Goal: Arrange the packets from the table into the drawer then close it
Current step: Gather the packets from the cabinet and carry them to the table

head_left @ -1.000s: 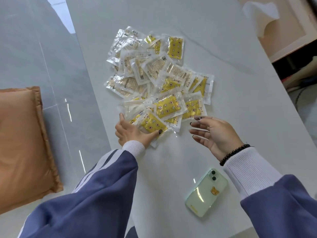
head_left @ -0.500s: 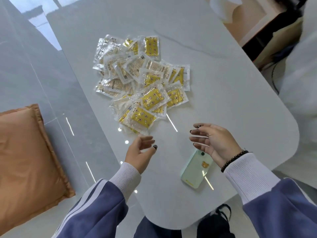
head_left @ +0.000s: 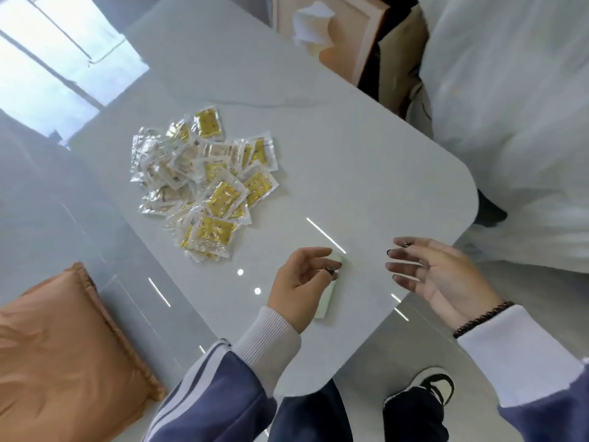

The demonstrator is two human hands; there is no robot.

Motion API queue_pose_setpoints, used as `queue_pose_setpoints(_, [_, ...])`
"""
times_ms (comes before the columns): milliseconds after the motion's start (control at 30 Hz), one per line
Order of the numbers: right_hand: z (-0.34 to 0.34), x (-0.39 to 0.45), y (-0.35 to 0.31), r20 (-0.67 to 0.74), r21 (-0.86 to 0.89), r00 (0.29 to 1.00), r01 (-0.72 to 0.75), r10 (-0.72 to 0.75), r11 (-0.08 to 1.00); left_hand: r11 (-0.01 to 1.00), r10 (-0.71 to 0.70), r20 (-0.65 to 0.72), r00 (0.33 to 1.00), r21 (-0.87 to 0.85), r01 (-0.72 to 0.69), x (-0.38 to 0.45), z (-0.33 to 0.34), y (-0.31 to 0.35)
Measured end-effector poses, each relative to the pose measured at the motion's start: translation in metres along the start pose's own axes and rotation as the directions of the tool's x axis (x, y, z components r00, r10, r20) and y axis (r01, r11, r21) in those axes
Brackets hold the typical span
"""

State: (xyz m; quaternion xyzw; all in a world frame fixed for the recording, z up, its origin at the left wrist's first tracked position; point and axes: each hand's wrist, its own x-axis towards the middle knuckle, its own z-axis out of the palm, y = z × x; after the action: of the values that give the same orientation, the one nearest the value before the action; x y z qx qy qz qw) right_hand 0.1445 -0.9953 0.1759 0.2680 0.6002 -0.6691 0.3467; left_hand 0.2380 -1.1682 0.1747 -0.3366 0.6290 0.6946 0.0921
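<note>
A heap of several clear packets with yellow contents [head_left: 204,183] lies on the white table [head_left: 366,173], left of its middle. My left hand [head_left: 302,282] hovers over the near part of the table, fingers loosely curled and holding nothing, well apart from the heap. It covers most of a pale green phone [head_left: 328,295]. My right hand [head_left: 436,275] hangs over the table's near right edge with fingers spread and relaxed, empty. No drawer is in view.
An orange cushion [head_left: 63,355] lies on the glossy grey floor at the lower left. White bedding [head_left: 510,122] fills the right side beyond the table's rounded corner. A tissue box [head_left: 331,36] stands at the far edge. My leg and a black-and-white shoe [head_left: 427,390] show below the table.
My left hand has let go of the packets and drawn back toward me, now over the phone. The view has swung right and back, so the heap sits farther away.
</note>
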Motion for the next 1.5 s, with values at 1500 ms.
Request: queue_pose_setpoints(1500, [-0.69,-0.195,-0.168,-0.678,0.498,0.727,0.344,0.111,0.796,0.853,-0.334,0.751,0.569,0.498,-0.157,-0.113,0.765,0.095])
